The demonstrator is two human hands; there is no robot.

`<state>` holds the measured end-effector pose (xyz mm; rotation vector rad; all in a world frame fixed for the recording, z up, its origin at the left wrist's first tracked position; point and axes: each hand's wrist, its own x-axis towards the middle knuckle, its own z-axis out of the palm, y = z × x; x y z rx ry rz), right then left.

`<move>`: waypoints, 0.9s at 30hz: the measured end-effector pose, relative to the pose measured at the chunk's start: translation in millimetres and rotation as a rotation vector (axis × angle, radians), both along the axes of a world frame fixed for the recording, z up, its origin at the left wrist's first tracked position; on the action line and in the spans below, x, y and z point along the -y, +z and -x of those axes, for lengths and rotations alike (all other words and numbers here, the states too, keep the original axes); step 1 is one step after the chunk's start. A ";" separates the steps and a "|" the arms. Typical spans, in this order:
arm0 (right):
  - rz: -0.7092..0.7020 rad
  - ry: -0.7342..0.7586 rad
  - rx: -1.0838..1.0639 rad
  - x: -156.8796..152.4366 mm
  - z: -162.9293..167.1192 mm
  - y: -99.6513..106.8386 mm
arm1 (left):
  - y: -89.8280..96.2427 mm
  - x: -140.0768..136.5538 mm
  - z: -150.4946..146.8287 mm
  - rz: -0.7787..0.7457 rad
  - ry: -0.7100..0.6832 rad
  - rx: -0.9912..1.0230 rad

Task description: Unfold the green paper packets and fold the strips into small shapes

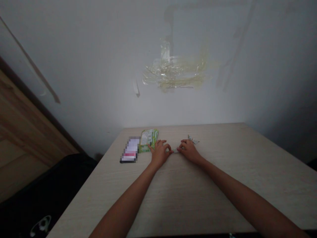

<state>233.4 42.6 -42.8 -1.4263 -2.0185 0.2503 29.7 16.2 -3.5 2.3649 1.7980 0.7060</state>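
Observation:
Low over the middle of the table, a small strip of pale printed paper (175, 150) spans the gap between my two hands. My left hand (159, 154) pinches its left end between thumb and index finger, with the other fingers spread. The right end is in the closed fingertips of my right hand (190, 151). Just behind the right hand lies a small folded piece of printed paper (194, 140). A green and white packet (148, 138) lies flat beyond my left hand, whose fingers cover its lower right corner.
A phone (130, 150) with a blurred-out screen lies left of the packet. The light wood table (223, 172) meets a grey wall (104, 66) bearing old clear tape (173, 72). Dark fabric (49, 185) and wooden boards (17, 132) stand at the left.

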 end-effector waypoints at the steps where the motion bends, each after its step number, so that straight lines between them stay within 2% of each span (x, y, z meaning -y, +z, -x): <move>1: -0.004 0.007 -0.015 -0.4 -1.5 -0.5 | -0.3 0.1 0.6 -0.001 0.001 0.008; 11: 0.002 0.053 -0.008 1.0 -3.7 2.9 | 3.1 5.2 2.8 -0.007 -0.051 0.081; 19: 0.015 0.034 0.019 -1.8 -2.3 1.1 | 3.3 2.3 2.5 0.030 -0.003 0.047; 27: 0.022 0.040 0.037 2.8 1.0 9.0 | 3.6 -0.7 5.6 0.095 0.038 -0.026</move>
